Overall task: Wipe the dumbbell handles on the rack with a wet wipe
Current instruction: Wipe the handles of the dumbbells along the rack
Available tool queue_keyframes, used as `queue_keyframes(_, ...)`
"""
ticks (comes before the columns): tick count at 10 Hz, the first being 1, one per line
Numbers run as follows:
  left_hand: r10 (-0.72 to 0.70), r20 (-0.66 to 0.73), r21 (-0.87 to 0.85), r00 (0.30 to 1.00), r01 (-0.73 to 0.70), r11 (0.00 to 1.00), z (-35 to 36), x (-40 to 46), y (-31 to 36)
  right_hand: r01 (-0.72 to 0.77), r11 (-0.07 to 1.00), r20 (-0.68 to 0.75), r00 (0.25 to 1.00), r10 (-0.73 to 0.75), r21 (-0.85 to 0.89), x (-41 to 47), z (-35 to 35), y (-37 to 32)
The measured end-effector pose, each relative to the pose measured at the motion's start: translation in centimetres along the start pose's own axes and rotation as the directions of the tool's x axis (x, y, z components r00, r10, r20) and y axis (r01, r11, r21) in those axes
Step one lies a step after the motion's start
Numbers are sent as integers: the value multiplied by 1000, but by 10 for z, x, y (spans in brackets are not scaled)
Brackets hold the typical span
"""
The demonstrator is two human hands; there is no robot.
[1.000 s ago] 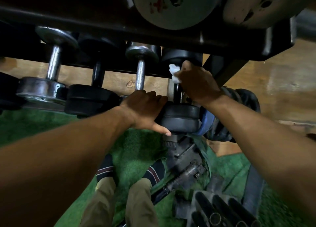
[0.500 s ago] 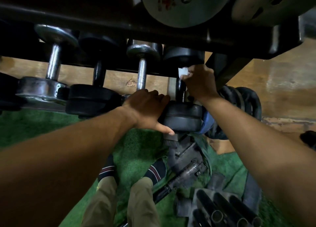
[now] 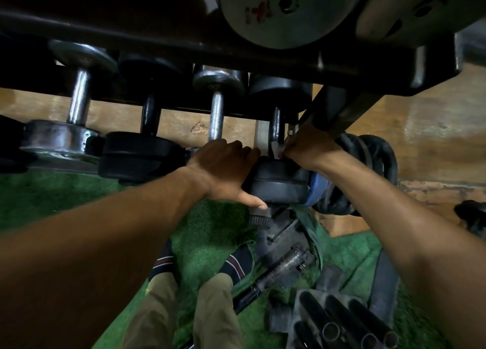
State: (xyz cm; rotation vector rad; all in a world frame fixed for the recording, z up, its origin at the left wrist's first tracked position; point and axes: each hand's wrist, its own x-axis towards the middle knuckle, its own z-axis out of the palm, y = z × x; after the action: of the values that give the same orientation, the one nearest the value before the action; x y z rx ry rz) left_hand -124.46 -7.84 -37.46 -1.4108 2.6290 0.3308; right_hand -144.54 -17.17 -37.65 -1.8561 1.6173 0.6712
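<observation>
Several dumbbells lie across the black rack (image 3: 184, 46). The rightmost one, a black dumbbell (image 3: 278, 183), has a dark handle (image 3: 278, 123). My right hand (image 3: 307, 146) is closed around the near end of that handle, pressing a white wet wipe (image 3: 275, 148) against it; only a corner of the wipe shows. My left hand (image 3: 223, 170) rests on the black dumbbell's near weight, fingers over its top and thumb under its edge. To the left sit a chrome dumbbell (image 3: 217, 114), a second black dumbbell (image 3: 150, 148) and another chrome dumbbell (image 3: 76, 99).
Large weight plates (image 3: 278, 9) sit on the upper shelf. A rack leg (image 3: 342, 106) slants down behind my right hand. Black plates (image 3: 365, 175) lean on the wooden floor at right. On the green turf (image 3: 210, 225) lie bars and metal tubes (image 3: 339, 322); my feet stand below.
My right hand slid with the wipe from the far end of the black dumbbell's handle down to its near end. My left hand stayed on the near weight.
</observation>
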Motion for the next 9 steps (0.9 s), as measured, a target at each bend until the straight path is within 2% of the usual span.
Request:
queue_keyframes(2, -15, 19, -8, 1000, 16, 1000, 0, 0, 1, -81, 997, 160, 984, 80, 1, 0, -2, -5)
queue_keyframes(3, -17, 16, 13, 1000, 16, 1000, -2, 0, 1, -65, 997, 190, 979, 73, -49, 1, -4, -8)
queue_keyframes(5, -15, 26, 15, 1000, 15, 1000, -4, -1, 2, -56, 998, 202, 978, 53, 10, 16, -2, -17)
queue_keyframes(6, -13, 29, 22, 999, 13, 1000, -5, -1, 3, -51, 987, 166, 986, 25, 155, 5, -7, -13)
queue_keyframes(7, -14, 28, 17, 1000, 14, 1000, -4, -1, 3, 43, 996, 141, 989, -53, 74, 9, -3, -7)
queue_keyframes(8, -17, 31, 9, 999, 17, 1000, -3, 0, 3, 98, 992, 99, 991, -90, -78, 6, -1, -4)
queue_keyframes(9, -13, 31, 10, 999, 13, 1000, -5, -1, 3, 94, 991, -7, 995, -95, -95, -3, -1, -1)
